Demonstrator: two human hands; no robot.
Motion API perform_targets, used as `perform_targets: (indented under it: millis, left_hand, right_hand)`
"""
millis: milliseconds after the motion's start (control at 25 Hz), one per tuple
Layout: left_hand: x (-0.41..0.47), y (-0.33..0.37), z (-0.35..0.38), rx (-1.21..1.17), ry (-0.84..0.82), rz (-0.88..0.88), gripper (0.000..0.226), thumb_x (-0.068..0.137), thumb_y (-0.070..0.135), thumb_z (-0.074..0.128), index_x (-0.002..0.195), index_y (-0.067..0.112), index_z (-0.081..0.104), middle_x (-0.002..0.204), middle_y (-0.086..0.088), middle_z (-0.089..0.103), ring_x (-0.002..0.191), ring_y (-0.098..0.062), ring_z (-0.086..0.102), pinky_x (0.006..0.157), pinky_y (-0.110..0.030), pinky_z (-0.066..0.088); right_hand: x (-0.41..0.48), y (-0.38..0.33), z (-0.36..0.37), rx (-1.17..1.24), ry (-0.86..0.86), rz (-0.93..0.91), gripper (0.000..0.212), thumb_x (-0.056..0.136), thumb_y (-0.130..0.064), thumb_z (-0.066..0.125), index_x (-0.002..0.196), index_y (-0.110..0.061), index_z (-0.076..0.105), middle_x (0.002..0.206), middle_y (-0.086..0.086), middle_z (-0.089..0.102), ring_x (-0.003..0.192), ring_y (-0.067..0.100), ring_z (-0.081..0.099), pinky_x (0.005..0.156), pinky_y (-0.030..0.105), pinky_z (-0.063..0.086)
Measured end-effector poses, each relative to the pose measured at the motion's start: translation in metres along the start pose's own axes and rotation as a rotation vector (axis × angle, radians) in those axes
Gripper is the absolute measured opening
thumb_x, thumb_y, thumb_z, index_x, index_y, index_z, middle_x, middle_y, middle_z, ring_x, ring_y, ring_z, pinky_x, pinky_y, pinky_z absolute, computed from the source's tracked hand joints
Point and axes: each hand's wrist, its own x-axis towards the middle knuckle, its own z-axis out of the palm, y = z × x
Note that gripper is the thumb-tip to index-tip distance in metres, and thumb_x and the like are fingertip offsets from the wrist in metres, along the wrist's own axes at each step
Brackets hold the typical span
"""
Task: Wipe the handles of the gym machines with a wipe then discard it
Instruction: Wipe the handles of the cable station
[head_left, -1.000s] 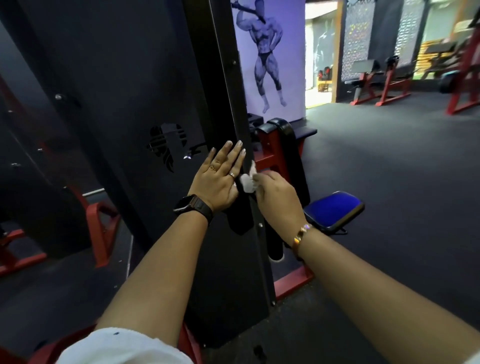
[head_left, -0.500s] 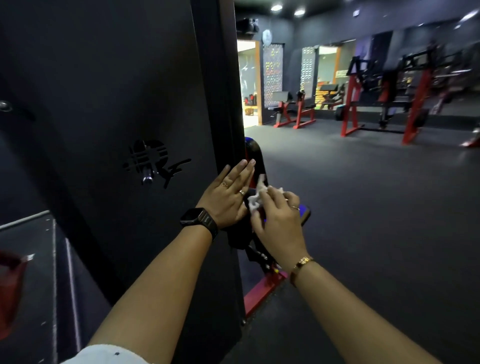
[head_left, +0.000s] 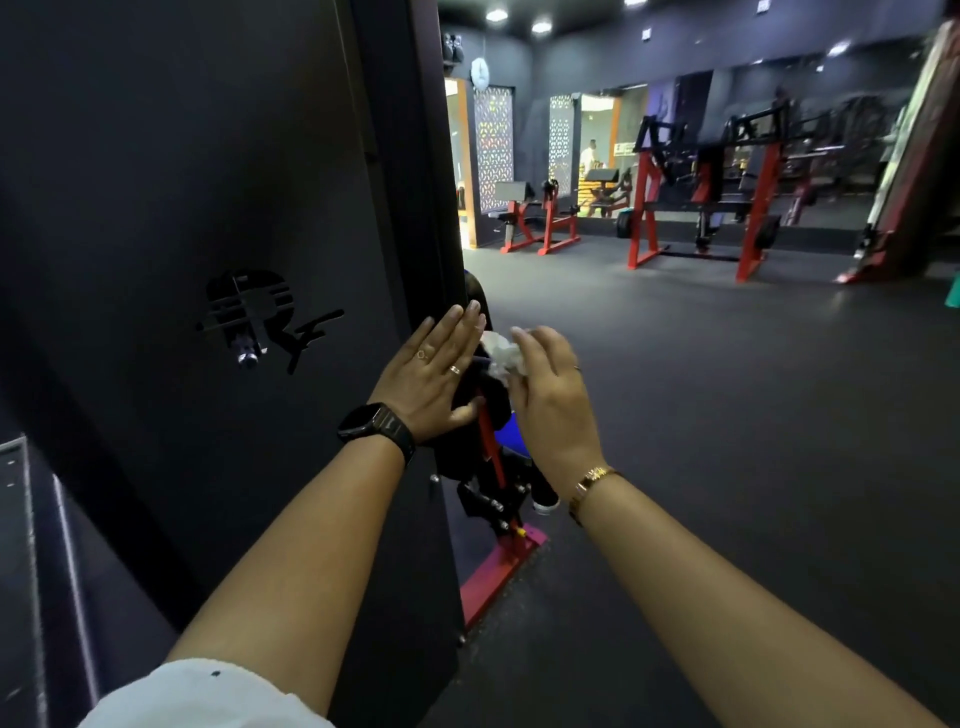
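A tall black gym machine (head_left: 218, 218) fills the left half of the view. My left hand (head_left: 434, 374) lies flat, fingers apart, on its right edge, thumb around a black padded handle (head_left: 480, 410). My right hand (head_left: 550, 395) is just right of that handle, pinching a crumpled white wipe (head_left: 503, 356) against the handle's upper part. Below the hands, the machine's red bar (head_left: 491, 452) and black bracket run down to a red base foot. Most of the handle is hidden behind my hands.
Dark rubber floor (head_left: 727, 415) stretches to the right. Red-and-black racks (head_left: 701, 208) and benches (head_left: 535, 218) stand at the far wall near a lit doorway. A blue seat pad (head_left: 506, 434) peeks out behind the handle. A red frame (head_left: 904, 171) leans at the far right.
My view has swung right and lifted, bringing the far racks into sight. My right hand has shifted slightly up with the wipe; the left hand stays flat on the machine edge.
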Motion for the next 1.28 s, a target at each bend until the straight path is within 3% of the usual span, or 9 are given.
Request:
perform_targets:
  millis: [160,360,480,600,800,960,1040,1160,1280]
  left_hand:
    - [-0.002,0.0,0.008,-0.051,0.105,-0.056,0.089,0.082,0.053,0.041,0.149,0.004,0.006,0.155,-0.011,0.006,0.146,-0.021,-0.012,0.117,-0.036,0.001]
    - [0.0,0.003,0.021,-0.238,0.182,-0.094,0.107,0.077,0.046,0.057,0.15,0.009,-0.013,0.158,-0.01,-0.011,0.146,-0.019,-0.016,0.118,-0.036,-0.002]
    - [0.002,0.014,0.024,-0.316,0.224,-0.188,0.093,0.083,0.044,0.04,0.15,0.009,-0.014,0.157,-0.006,-0.024,0.146,-0.018,-0.017,0.119,-0.034,-0.007]
    - [0.004,0.018,0.027,-0.325,0.234,-0.23,0.094,0.087,0.041,0.046,0.149,0.009,-0.015,0.156,-0.007,-0.025,0.146,-0.019,-0.017,0.119,-0.035,-0.008]
    - [0.005,0.015,0.023,-0.382,0.197,-0.215,0.125,0.07,0.034,0.076,0.149,0.01,-0.018,0.158,-0.013,-0.012,0.144,-0.018,-0.021,0.118,-0.035,-0.008]
    - [0.002,0.018,0.022,-0.298,0.184,-0.245,0.108,0.084,0.035,0.06,0.147,0.007,-0.023,0.153,-0.009,-0.033,0.143,-0.019,-0.027,0.118,-0.036,-0.012]
    - [0.003,0.016,0.021,-0.279,0.186,-0.22,0.105,0.083,0.036,0.059,0.148,0.004,-0.016,0.155,-0.011,-0.028,0.145,-0.021,-0.021,0.118,-0.036,-0.01]
    - [0.004,0.014,0.019,-0.341,0.19,-0.195,0.114,0.06,0.033,0.081,0.147,0.003,0.015,0.154,-0.014,0.009,0.145,-0.024,0.009,0.117,-0.036,-0.002]
    - [0.006,0.019,0.02,-0.342,0.186,-0.221,0.106,0.065,0.036,0.074,0.147,0.003,0.015,0.154,-0.014,0.015,0.146,-0.025,0.002,0.118,-0.036,-0.004]
  right_hand:
    - [0.008,-0.008,0.011,-0.156,-0.257,-0.237,0.029,0.079,0.0,0.067,0.108,0.001,0.066,0.107,0.016,0.065,0.098,0.033,0.061,0.083,0.04,0.054]
    - [-0.018,0.0,0.009,-0.182,0.027,-0.058,0.03,0.078,0.001,0.071,0.108,0.003,0.067,0.108,0.016,0.067,0.096,0.032,0.063,0.083,0.04,0.055]
    - [0.001,-0.025,0.031,-0.257,-0.086,-0.135,0.042,0.075,0.0,0.073,0.116,0.002,0.063,0.111,0.015,0.065,0.103,0.03,0.061,0.09,0.035,0.053]
    - [0.002,-0.026,0.03,-0.356,-0.175,-0.175,0.047,0.068,0.0,0.078,0.113,-0.003,0.066,0.109,0.01,0.068,0.101,0.027,0.064,0.087,0.032,0.054]
    - [-0.016,-0.019,0.01,-0.376,0.038,-0.008,0.034,0.071,0.003,0.077,0.104,0.001,0.069,0.097,0.013,0.069,0.086,0.029,0.064,0.072,0.035,0.058]
    - [0.004,-0.039,0.034,-0.391,-0.2,-0.083,0.037,0.083,-0.004,0.067,0.12,-0.004,0.062,0.115,0.011,0.065,0.109,0.028,0.059,0.094,0.033,0.051]
    - [-0.003,-0.034,0.027,-0.433,-0.213,-0.139,0.04,0.08,-0.002,0.069,0.12,-0.004,0.064,0.116,0.01,0.066,0.107,0.028,0.062,0.09,0.034,0.053]
    - [-0.025,-0.014,0.002,-0.415,0.042,-0.01,0.027,0.072,0.003,0.076,0.099,0.002,0.071,0.093,0.015,0.07,0.08,0.034,0.066,0.068,0.037,0.058]
    - [-0.015,-0.017,0.008,-0.374,0.096,0.031,0.02,0.075,0.001,0.074,0.094,0.003,0.07,0.089,0.016,0.069,0.079,0.034,0.065,0.069,0.036,0.057]
